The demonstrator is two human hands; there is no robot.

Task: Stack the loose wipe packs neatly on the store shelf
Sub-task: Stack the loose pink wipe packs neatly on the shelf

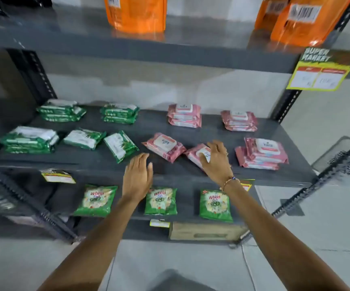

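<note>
So the middle shelf (98, 158) is dark grey metal with a matte top, and it holds two colours of soft plastic wipe packs. Pink side: three neat stacks, at back centre (184, 115), back right (239, 120) and front right (262, 153), plus two loose pink packs. One loose pink pack (164, 147) lies tilted near the front. The other loose pack (197, 155) is under the right hand (217, 159), fingers curled down on it, gripping it. The left hand (137, 177) hovers over the shelf's front edge, fingers spread and relaxed, touching nothing.

Green side: three stacks and two loose green packs (83, 138) (121, 145) lying askew. Below sit three green detergent pouches (96, 200); above stand orange bags (136, 13). Pale tiled floor.
</note>
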